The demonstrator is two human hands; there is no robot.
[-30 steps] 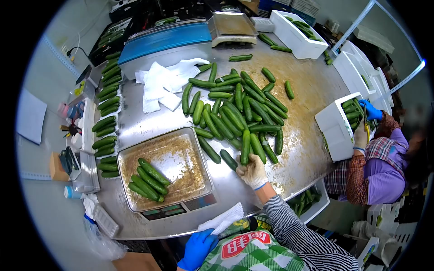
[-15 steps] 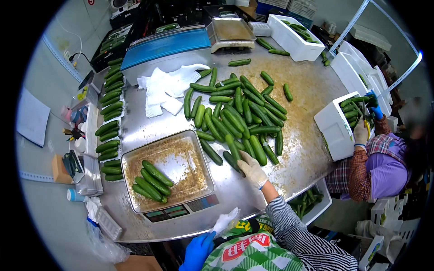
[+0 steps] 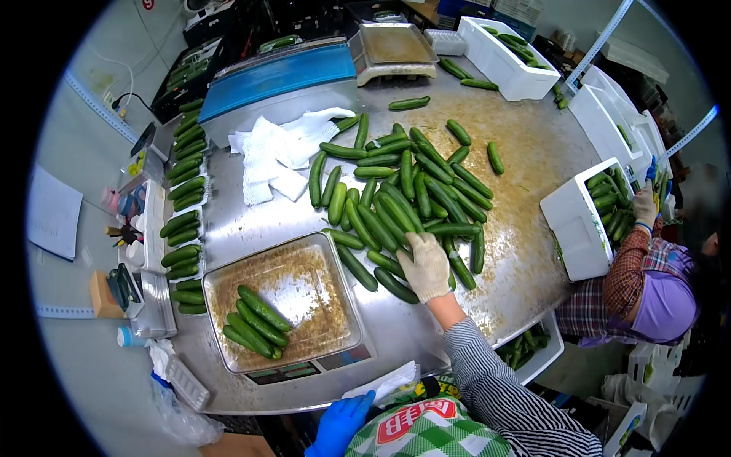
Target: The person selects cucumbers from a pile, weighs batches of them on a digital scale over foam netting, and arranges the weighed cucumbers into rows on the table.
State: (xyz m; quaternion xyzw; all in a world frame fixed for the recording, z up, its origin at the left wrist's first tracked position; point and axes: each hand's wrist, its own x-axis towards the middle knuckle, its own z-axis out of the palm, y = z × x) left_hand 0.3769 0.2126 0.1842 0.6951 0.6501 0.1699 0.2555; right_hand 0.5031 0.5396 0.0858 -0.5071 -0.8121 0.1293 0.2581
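Note:
My right hand, in a cream knitted glove, reaches over the near edge of a heap of cucumbers. Its fingers curl down round a cucumber, mostly hidden beneath the glove. My left hand, in a blue glove, is low by my apron with its fingers closed at a flat white piece; whether this is a tray or a folded sheet I cannot tell. To the left, several cucumbers lie side by side on the metal pan of a scale.
White trays of cucumbers line the table's left edge. A white cloth and a blue-topped machine stand behind. Another scale and a foam box are at the back. A co-worker handles a foam box at right.
My right hand has moved slightly up over the heap, and cucumbers near it have shifted. More of the white piece shows by my left hand. The co-worker's arm reaches farther over the box.

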